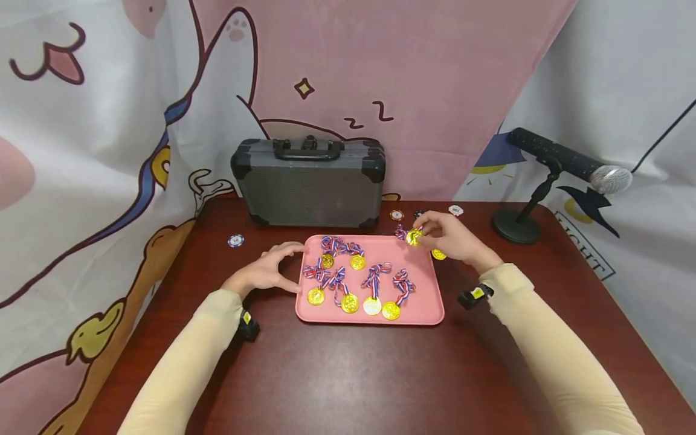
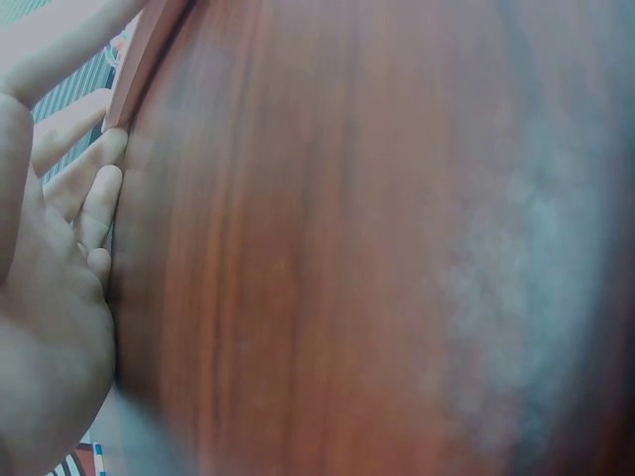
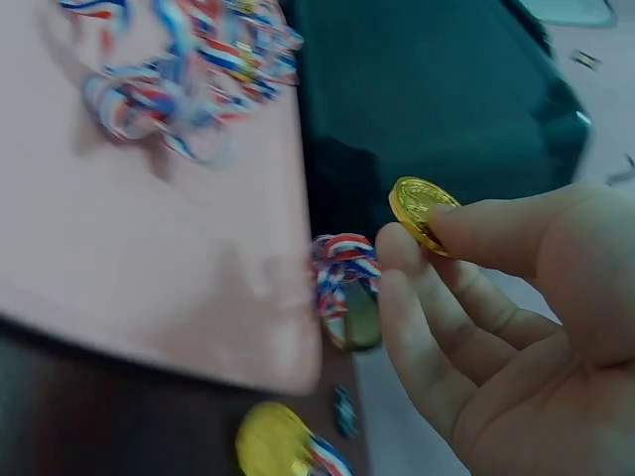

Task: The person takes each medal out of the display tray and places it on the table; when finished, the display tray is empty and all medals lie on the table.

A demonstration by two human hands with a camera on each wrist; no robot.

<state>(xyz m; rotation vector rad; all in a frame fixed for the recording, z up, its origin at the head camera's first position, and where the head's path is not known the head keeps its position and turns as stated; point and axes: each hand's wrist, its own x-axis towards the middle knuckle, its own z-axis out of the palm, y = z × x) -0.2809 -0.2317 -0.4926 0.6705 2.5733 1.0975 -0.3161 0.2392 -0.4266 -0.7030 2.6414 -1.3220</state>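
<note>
My right hand (image 1: pixel 448 237) pinches a gold medal (image 3: pixel 409 206) between thumb and fingertips, over the back right corner of the pink tray (image 1: pixel 426 287). A red, white and blue ribbon (image 1: pixel 401 232) shows beside that medal. Spread in a wide curve, my left hand (image 1: pixel 266 267) has its thumb and fingertips right at the tray's left rim. Several gold medals (image 1: pixel 350 302) with bunched striped ribbons lie on the tray, mostly in its left and middle parts. Another gold medal (image 1: pixel 438 254) rests on the table off the tray's right side, partly hidden under my right hand.
Behind the tray stands a grey hard case (image 1: pixel 315 190) with a black handle. A microphone (image 1: pixel 571 158) on a black stand (image 1: pixel 516 226) is at the back right. Poker chips lie around: a blue one (image 1: pixel 235 240) at left, an orange one (image 1: pixel 397 215) and a white one (image 1: pixel 455 210) at back.
</note>
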